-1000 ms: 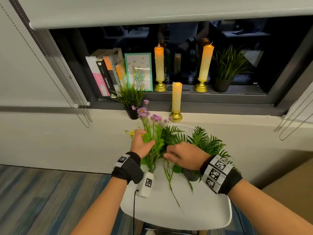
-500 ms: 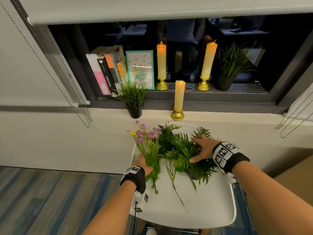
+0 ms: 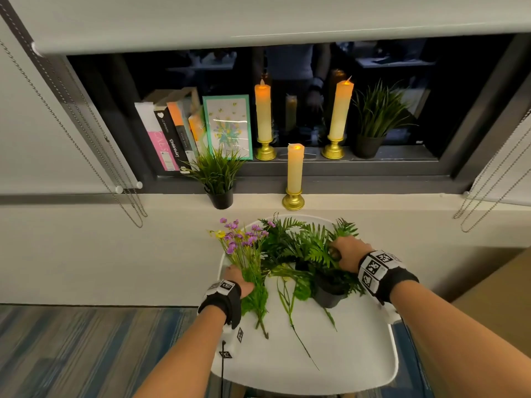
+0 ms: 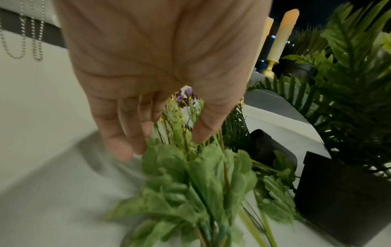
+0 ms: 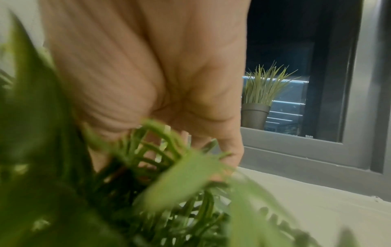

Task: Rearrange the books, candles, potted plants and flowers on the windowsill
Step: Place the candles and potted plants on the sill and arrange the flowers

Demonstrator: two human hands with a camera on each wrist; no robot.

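left hand (image 3: 240, 282) pinches the purple flower bunch (image 3: 244, 248) lying on the white chair (image 3: 359, 354), blooms toward the windowsill (image 3: 373, 202). right hand (image 3: 347, 252) seems curled into the fern (image 3: 310, 248). three candles, two grass pots on the sill.

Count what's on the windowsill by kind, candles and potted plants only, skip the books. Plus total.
Candles: 3
Potted plants: 2
Total: 5
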